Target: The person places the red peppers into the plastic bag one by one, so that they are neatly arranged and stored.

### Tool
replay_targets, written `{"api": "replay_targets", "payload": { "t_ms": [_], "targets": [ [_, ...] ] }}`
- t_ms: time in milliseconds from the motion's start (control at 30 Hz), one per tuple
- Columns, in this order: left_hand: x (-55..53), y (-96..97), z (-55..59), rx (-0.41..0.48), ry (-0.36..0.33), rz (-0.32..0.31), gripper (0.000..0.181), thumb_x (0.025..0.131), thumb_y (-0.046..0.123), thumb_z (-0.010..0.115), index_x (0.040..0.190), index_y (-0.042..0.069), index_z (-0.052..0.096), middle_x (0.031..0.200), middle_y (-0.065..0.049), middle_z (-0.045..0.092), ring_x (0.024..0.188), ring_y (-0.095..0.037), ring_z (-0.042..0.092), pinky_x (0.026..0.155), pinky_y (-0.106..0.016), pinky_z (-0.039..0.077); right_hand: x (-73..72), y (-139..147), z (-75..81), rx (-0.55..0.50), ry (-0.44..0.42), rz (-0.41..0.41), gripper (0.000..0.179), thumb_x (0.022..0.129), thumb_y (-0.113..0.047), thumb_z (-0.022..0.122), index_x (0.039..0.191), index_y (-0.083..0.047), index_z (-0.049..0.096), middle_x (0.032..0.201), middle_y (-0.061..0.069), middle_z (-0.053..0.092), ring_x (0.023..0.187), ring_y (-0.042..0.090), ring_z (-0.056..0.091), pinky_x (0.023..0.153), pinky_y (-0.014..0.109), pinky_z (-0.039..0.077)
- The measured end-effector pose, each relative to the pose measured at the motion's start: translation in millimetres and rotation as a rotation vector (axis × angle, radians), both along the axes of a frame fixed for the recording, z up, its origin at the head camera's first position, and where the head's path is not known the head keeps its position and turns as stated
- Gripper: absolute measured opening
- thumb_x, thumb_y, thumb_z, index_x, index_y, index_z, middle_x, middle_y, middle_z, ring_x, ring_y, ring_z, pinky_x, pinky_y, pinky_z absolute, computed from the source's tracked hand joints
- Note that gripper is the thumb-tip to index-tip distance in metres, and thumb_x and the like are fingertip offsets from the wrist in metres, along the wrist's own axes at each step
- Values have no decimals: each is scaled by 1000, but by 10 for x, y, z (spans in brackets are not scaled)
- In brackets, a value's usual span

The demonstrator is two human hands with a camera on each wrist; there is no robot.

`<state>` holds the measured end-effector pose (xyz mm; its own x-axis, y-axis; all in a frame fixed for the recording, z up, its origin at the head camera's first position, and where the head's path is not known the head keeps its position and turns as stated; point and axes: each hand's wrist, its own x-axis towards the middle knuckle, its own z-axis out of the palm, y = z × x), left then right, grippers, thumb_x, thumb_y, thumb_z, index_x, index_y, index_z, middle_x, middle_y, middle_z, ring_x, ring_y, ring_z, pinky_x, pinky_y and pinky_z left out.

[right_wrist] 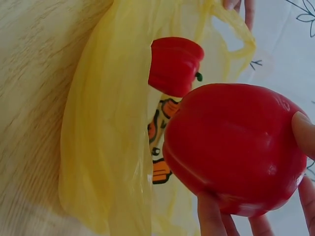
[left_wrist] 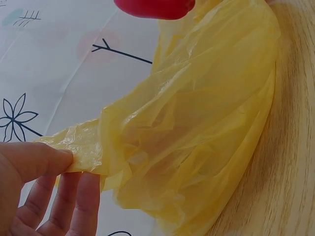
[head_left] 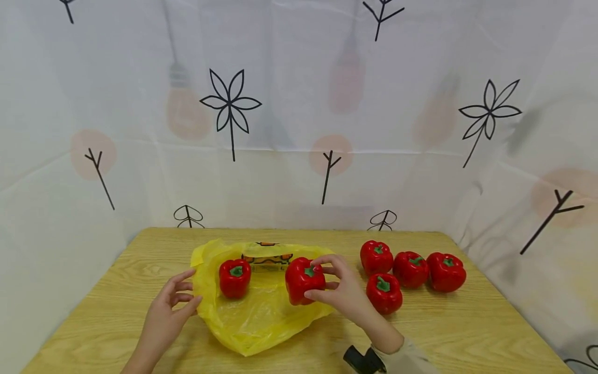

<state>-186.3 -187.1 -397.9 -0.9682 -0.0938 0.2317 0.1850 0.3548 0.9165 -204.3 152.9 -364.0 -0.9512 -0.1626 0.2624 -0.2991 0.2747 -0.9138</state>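
A yellow plastic bag (head_left: pixel 252 324) lies on the table with its mouth spread open. My left hand (head_left: pixel 169 306) pinches the bag's left edge between thumb and fingers; the left wrist view shows the thin film (left_wrist: pixel 86 147) in that pinch. In my right hand (head_left: pixel 343 291) is a red bell pepper (head_left: pixel 301 280) with a green stem, held over the right part of the bag's opening. Thumb and fingers grip it from the sides in the right wrist view. Another red bell pepper (head_left: pixel 234 280) sits inside the bag, toward the left.
Several more red bell peppers (head_left: pixel 384 294) stand grouped on the wooden table (head_left: pixel 467 332) right of the bag. A white cloth (head_left: pixel 289 114) printed with flowers and twigs hangs behind the table. A black strap piece (head_left: pixel 364 359) shows by the right sleeve.
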Motion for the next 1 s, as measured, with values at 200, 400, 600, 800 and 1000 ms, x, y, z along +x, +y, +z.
{"api": "replay_targets", "payload": {
  "t_ms": [200,400,600,800,1000],
  "targets": [
    [0,15,6,2,17,1,52,85,1,66,132,12,47,110,-14,51,84,-12,55,64,-28,56,-60,-64,-18,7,-7,2,47,71,-9,81,110,-14,57,121,8,46,109,33,50,79,39,54],
    [-1,17,14,3,5,7,52,85,0,65,132,13,47,111,-14,50,84,-11,55,65,-29,56,-111,-146,-5,21,9,33,47,72,-9,80,111,-11,55,121,10,46,108,35,50,79,39,54],
    [5,16,23,5,6,0,52,86,2,65,133,12,46,112,-15,50,84,-10,55,65,-28,56,-155,-224,-12,54,21,45,47,72,-12,81,112,-12,55,123,10,46,108,34,51,79,39,54],
    [10,19,20,8,4,-1,52,86,2,66,133,12,46,112,-15,49,84,-10,55,66,-30,56,-219,-293,-46,70,37,51,46,72,-12,81,111,-12,56,123,12,45,107,36,50,76,41,54],
    [16,22,21,12,13,-6,52,86,2,65,133,12,46,112,-15,49,84,-11,55,65,-30,56,-284,-362,-65,123,46,36,47,72,-15,82,111,-12,56,122,13,46,105,36,50,75,42,54]
  ]
}}
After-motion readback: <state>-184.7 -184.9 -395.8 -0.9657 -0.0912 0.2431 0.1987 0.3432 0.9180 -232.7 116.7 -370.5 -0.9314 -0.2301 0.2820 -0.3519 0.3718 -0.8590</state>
